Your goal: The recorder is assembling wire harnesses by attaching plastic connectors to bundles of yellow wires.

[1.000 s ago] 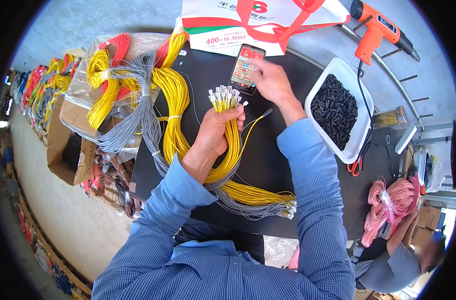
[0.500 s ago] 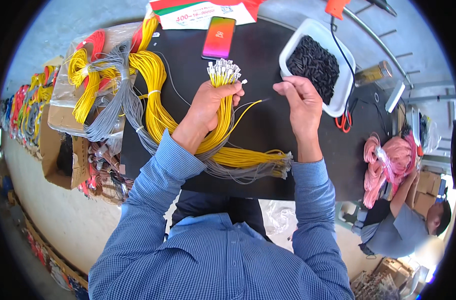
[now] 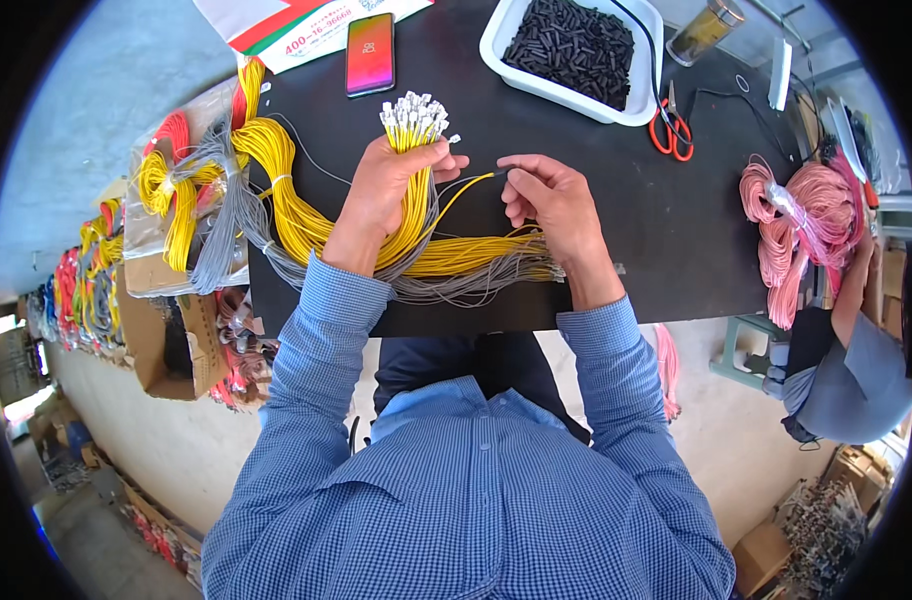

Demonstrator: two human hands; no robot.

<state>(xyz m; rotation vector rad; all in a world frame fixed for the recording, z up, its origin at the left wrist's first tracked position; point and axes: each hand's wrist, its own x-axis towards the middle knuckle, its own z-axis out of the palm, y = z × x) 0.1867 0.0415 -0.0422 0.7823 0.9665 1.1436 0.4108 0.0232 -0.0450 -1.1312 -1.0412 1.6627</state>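
Observation:
My left hand point(image 3: 381, 190) is closed round a thick bundle of yellow wires point(image 3: 413, 215), with some grey ones running alongside. Small white connectors point(image 3: 414, 118) stick up in a cluster above that fist. One yellow wire point(image 3: 464, 187) bends away from the bundle toward my right hand point(image 3: 561, 205). At its end is a short black tube point(image 3: 502, 171), pinched between my right thumb and forefinger. How far the tube sits over the wire is too small to tell. The bundle's other end lies on the black table, partly behind my right wrist.
A white tray point(image 3: 566, 98) of short black tubes stands at the far side, with orange-handled scissors point(image 3: 672, 130) beside it. A phone point(image 3: 370, 55) lies far left of it. More yellow and grey wire bundles point(image 3: 276, 165) rest at left, pink ones point(image 3: 811, 215) at right. Another person point(image 3: 856, 370) is at far right.
My right hand has moved in to the loose yellow wire's end and now pinches the black tube there. The left hand keeps its hold on the bundle. The whole view has shifted.

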